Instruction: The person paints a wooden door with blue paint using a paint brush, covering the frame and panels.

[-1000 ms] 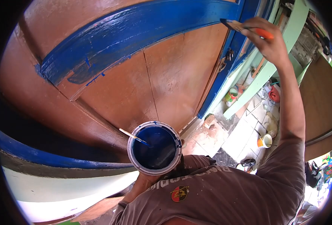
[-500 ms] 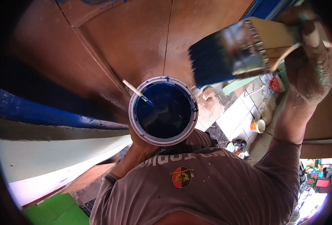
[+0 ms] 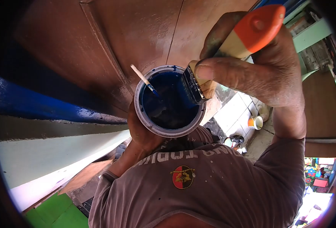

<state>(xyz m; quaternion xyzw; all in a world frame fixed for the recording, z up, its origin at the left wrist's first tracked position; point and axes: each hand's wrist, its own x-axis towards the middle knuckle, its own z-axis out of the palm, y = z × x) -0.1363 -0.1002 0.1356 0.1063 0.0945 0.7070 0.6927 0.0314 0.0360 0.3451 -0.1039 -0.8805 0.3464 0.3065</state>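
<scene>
My left hand (image 3: pixel 142 129) is wrapped round the lower side of a white paint tub (image 3: pixel 167 132), holding it up before my chest; its far fingers are hidden. Dark blue paint (image 3: pixel 166 112) fills part of the tub. A thin wooden stick (image 3: pixel 140 75) leans on the rim, its blue-stained end in the paint. With my right hand (image 3: pixel 264 78) I grip a wide paintbrush (image 3: pixel 257 30) by its wooden, orange-tipped handle. The brush's metal band is at the tub's right rim, and its bristles point down inside, mostly hidden.
Brown wooden panels (image 3: pixel 145 34) rise just beyond the tub. A blue-painted ledge (image 3: pixel 54 104) runs along the left. On the tiled floor (image 3: pixel 230 116) below stands a small white and orange cup (image 3: pixel 256 122), with a black plastic bag (image 3: pixel 237 139) near it.
My right hand has swung the paintbrush left and down, from beside the tub to inside its rim. The tub has shifted slightly up and to the right.
</scene>
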